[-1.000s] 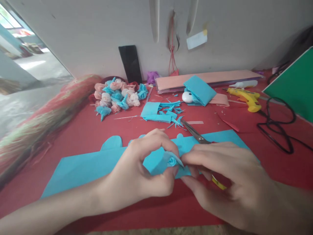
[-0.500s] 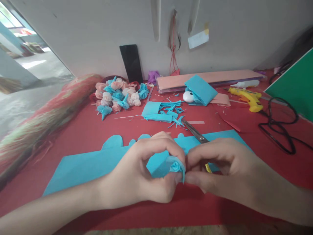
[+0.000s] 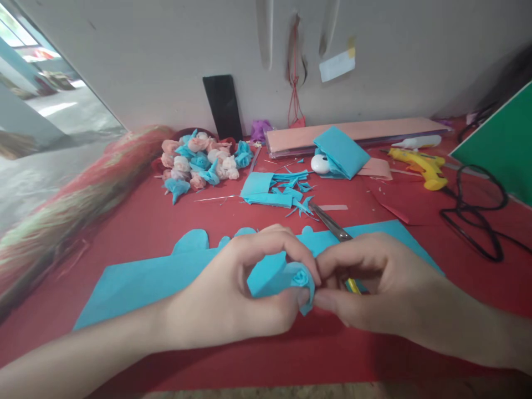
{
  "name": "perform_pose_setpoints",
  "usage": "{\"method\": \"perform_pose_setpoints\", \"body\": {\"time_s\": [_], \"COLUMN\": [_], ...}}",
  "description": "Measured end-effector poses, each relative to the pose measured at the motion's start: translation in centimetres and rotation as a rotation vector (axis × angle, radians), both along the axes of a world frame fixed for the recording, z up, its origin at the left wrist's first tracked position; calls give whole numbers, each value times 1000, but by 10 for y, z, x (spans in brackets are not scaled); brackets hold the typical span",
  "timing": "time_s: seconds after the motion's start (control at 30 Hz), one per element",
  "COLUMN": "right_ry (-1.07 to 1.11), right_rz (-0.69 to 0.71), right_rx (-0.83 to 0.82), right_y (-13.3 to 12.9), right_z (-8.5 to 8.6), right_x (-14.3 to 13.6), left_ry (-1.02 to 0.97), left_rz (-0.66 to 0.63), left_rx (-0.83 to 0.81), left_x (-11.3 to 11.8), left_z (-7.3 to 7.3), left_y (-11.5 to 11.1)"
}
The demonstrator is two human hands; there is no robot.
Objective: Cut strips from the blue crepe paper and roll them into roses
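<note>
A small blue paper rose (image 3: 300,278) with a rolled centre is held between my two hands, above the red table. My left hand (image 3: 260,288) pinches it between thumb and forefinger from the left. On the other side, my right hand (image 3: 369,277) closes thumb and forefinger on the flower's outer petal edge. Below both hands lies a large blue paper sheet (image 3: 145,288). Scissors (image 3: 332,223) rest on that sheet, their yellow handle partly hidden behind my right hand. Cut blue petals (image 3: 192,241) lie along the sheet's far edge.
A heap of finished paper flowers (image 3: 199,160) sits at the back left, near a leaning black phone (image 3: 223,108). Blue scraps (image 3: 276,191) lie mid-table. To the right are a yellow glue gun (image 3: 419,163), its black cable (image 3: 477,244) and folded blue paper (image 3: 343,152). A broom (image 3: 83,205) lies left.
The rose has turned slightly in my fingers, so its rolled centre faces up more and its outer petal sits closer around it. Both hands stay in nearly the same place.
</note>
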State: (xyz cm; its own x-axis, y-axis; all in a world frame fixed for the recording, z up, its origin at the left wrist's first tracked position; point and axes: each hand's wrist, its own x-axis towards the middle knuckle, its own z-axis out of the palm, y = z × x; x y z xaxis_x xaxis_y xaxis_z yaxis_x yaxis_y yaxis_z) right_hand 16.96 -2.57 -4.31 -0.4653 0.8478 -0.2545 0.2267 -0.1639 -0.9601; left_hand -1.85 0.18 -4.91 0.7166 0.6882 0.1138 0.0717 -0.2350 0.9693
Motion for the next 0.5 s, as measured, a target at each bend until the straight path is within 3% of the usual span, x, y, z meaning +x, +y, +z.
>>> {"method": "perform_pose_setpoints", "body": {"time_s": [0.3,0.5], "right_ry": [217,369], "right_rz": [-102,-138], "right_rx": [-40,-126], "right_y": [-1,-1], "right_z": [-9,-17], "right_x": [2,2], "left_ry": [-220,-262], "left_rz": [28,83], "left_rx": [-132,-85], "left_x": [-1,1], "left_z": [-5,-9], "left_y": [0,1]}}
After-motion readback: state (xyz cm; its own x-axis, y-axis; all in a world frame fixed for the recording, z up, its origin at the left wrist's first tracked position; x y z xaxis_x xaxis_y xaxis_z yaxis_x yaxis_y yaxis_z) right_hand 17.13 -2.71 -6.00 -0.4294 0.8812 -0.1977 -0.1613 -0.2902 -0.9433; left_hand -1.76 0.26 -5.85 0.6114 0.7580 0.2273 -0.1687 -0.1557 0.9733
